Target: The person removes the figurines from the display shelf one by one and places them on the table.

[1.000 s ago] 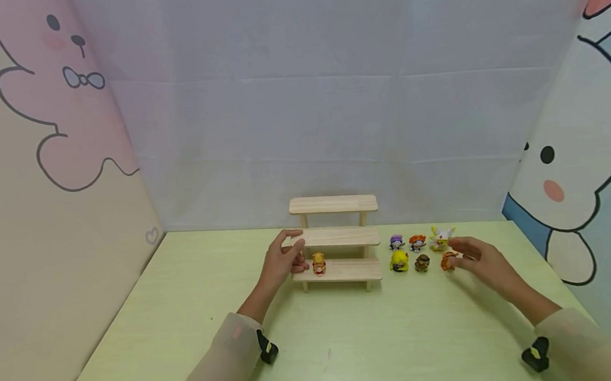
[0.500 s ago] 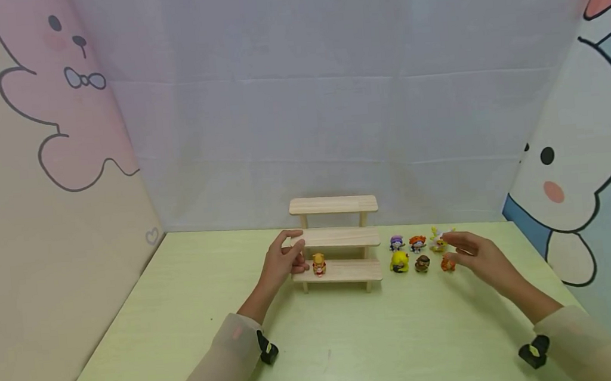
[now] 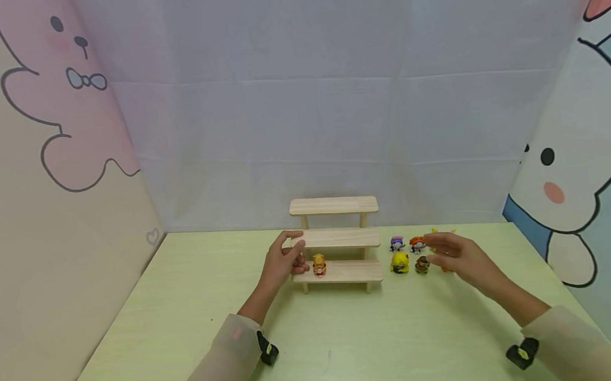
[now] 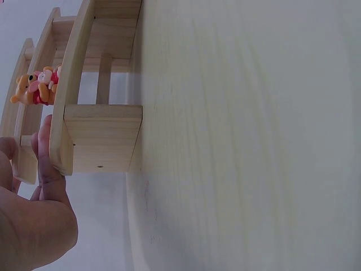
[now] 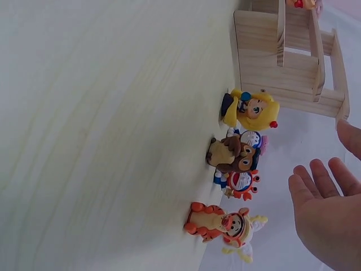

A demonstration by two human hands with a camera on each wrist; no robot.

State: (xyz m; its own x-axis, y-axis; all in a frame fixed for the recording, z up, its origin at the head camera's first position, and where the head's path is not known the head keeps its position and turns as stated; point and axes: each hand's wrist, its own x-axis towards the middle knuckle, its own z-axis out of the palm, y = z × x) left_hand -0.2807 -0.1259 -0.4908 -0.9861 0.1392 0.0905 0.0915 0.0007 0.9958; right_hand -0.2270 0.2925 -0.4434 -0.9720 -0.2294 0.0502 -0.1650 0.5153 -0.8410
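A three-tier wooden display stand stands against the back cloth. At its left end my left hand holds the stand, fingers by the middle and lowest tiers. A bear figurine in red sits on the lowest tier near these fingers, a small pink figure at its front in the left wrist view. My right hand hovers with nothing in it above several figurines. They include a yellow-hooded figurine, an owl figurine, a crab-hatted figurine and a tiger figurine, which the hand partly hides in the head view.
A purple-hatted figurine stands in the back row. Behind the tiger is a white and yellow figurine, partly hidden. The pale green table is bounded by a back cloth and cartoon-printed side walls.
My right hand has moved left from the tiger figurine, over the owl and crab-hatted figurines, picking nothing up. My left hand stays at the stand.
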